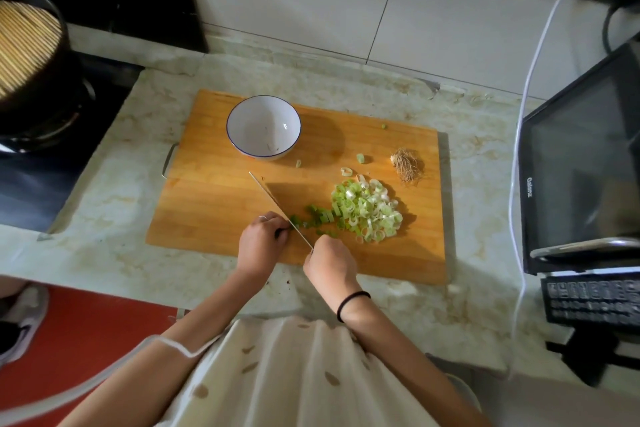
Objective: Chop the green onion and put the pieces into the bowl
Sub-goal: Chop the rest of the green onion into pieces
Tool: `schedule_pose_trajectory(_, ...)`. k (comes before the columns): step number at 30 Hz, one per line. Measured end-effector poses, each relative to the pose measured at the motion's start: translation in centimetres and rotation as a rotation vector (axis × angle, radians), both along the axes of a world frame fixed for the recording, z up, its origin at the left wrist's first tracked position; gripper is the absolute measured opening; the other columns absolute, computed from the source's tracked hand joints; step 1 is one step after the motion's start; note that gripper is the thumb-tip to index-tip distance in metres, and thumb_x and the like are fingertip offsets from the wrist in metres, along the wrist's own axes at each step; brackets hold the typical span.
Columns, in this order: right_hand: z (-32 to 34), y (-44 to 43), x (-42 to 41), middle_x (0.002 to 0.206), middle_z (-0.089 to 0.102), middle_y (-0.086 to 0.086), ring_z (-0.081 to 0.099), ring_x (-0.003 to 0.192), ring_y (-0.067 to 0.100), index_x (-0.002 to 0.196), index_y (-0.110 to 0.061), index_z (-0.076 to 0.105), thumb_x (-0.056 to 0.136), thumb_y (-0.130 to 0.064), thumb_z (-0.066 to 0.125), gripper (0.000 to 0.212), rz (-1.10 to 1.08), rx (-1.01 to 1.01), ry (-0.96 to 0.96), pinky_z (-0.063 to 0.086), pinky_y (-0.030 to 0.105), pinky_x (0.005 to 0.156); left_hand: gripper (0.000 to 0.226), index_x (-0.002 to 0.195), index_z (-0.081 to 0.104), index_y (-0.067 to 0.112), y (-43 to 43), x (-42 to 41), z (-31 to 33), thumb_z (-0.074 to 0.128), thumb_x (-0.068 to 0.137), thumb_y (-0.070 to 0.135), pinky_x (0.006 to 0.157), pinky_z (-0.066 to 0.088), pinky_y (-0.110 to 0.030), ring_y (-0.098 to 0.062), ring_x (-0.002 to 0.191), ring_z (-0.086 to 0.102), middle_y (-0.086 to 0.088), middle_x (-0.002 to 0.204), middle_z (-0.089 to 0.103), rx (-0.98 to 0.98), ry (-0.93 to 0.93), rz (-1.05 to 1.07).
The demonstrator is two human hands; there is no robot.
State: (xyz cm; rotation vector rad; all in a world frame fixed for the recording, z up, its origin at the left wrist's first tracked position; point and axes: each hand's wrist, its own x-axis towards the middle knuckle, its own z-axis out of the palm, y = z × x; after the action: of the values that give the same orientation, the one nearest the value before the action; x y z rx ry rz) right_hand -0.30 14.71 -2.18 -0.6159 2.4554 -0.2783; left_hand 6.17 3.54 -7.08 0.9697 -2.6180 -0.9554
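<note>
A pile of chopped green onion [369, 210] lies on the right half of the wooden cutting board [207, 204]. Darker green pieces [320, 215] trail left from the pile toward the knife [273, 201]. My right hand [329, 262] grips the knife handle, and the blade runs up and left across the board. My left hand [263, 241], fingers curled, holds the last dark green bit of onion against the blade. The white bowl [264, 127] with a blue rim stands at the back of the board, holding almost nothing. The cut root end [406, 163] lies at the right.
A few stray onion slices [361, 158] lie between bowl and pile. A dark pot with a bamboo lid [27, 48] sits on the stove at the left. A microwave [581, 163] and white cable [526, 107] stand at the right, with a tiled wall behind.
</note>
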Motion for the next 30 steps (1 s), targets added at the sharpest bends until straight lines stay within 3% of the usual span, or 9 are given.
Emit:
schedule_pose_trajectory(4, 0.1, -0.2, -0.5, 0.084, 0.067, 0.009, 0.065, 0.082, 0.030, 0.080, -0.010, 0.058, 0.088, -0.018, 0.050, 0.014, -0.002, -0.011, -0.008, 0.041, 0.027, 0.056, 0.013, 0.086, 0.074, 0.007, 0.2, 0.3, -0.1, 0.067, 0.077, 0.001, 0.060, 0.052, -0.033, -0.024, 0.077, 0.063, -0.002, 0.093, 0.070, -0.020, 0.039, 0.000)
schedule_pose_trajectory(6, 0.3, 0.1, -0.6, 0.071, 0.060, 0.005, 0.063, 0.075, 0.029, 0.070, -0.012, 0.051, 0.089, -0.019, 0.050, 0.020, -0.010, -0.026, -0.013, 0.039, 0.027, 0.053, 0.012, 0.087, 0.074, 0.007, 0.4, 0.6, -0.2, 0.068, 0.078, 0.003, 0.057, 0.052, -0.033, -0.024, 0.079, 0.063, -0.003, 0.094, 0.070, -0.045, 0.042, -0.016)
schedule_pose_trajectory(9, 0.7, 0.8, -1.3, 0.055, 0.044, -0.002, 0.055, 0.061, 0.026, 0.056, -0.016, 0.039, 0.090, -0.019, 0.049, 0.036, 0.003, -0.045, 0.014, 0.036, 0.025, 0.049, 0.014, 0.091, 0.074, 0.009, 0.4, 0.9, -0.3, 0.068, 0.079, 0.004, 0.057, 0.049, -0.029, -0.023, 0.085, 0.062, -0.002, 0.098, 0.070, -0.071, 0.044, -0.017)
schedule_pose_trajectory(14, 1.6, 2.8, -2.0, 0.049, 0.036, -0.002, 0.039, 0.044, 0.016, 0.051, -0.016, 0.033, 0.089, -0.018, 0.049, 0.041, 0.033, -0.012, 0.123, 0.023, 0.024, 0.038, 0.019, 0.094, 0.073, 0.006, 0.4, 1.6, -0.4, 0.064, 0.080, -0.002, 0.059, 0.050, -0.031, -0.027, 0.082, 0.060, -0.008, 0.100, 0.067, -0.048, 0.102, -0.054)
schedule_pose_trajectory(19, 1.6, 3.8, -0.4, 0.054, 0.045, -0.003, 0.050, 0.053, 0.019, 0.060, -0.013, 0.048, 0.088, -0.017, 0.050, 0.028, 0.018, -0.135, 0.060, 0.030, 0.023, 0.045, 0.020, 0.097, 0.071, 0.007, 0.2, 1.4, -0.6, 0.068, 0.078, 0.001, 0.065, 0.043, -0.023, -0.018, 0.078, 0.059, -0.005, 0.095, 0.067, 0.047, 0.106, 0.056)
schedule_pose_trajectory(22, 1.2, 3.9, 0.6, 0.056, 0.045, -0.001, 0.049, 0.056, 0.022, 0.059, -0.013, 0.044, 0.088, -0.018, 0.049, 0.030, 0.053, -0.138, 0.067, 0.032, 0.024, 0.050, 0.019, 0.096, 0.069, 0.009, 0.0, 1.3, -0.8, 0.069, 0.078, 0.004, 0.066, 0.048, -0.026, -0.016, 0.077, 0.057, -0.004, 0.095, 0.065, 0.084, 0.081, 0.075)
schedule_pose_trajectory(26, 1.0, 3.8, 1.2, 0.071, 0.062, 0.009, 0.059, 0.067, 0.028, 0.065, -0.012, 0.049, 0.088, -0.018, 0.048, 0.024, 0.097, -0.087, 0.084, 0.036, 0.027, 0.054, 0.014, 0.091, 0.069, 0.008, 0.0, 1.4, -0.7, 0.068, 0.078, 0.004, 0.061, 0.042, -0.024, -0.014, 0.072, 0.051, -0.004, 0.092, 0.064, 0.083, 0.043, 0.083)
schedule_pose_trajectory(30, 1.2, 3.7, 1.5, 0.077, 0.065, 0.012, 0.062, 0.075, 0.031, 0.067, -0.014, 0.047, 0.089, -0.018, 0.047, 0.022, 0.114, -0.076, 0.122, 0.035, 0.028, 0.056, 0.012, 0.087, 0.071, 0.008, -0.2, 1.2, -0.3, 0.068, 0.077, 0.003, 0.060, 0.041, -0.026, -0.019, 0.072, 0.056, -0.005, 0.090, 0.066, 0.086, 0.029, 0.074)
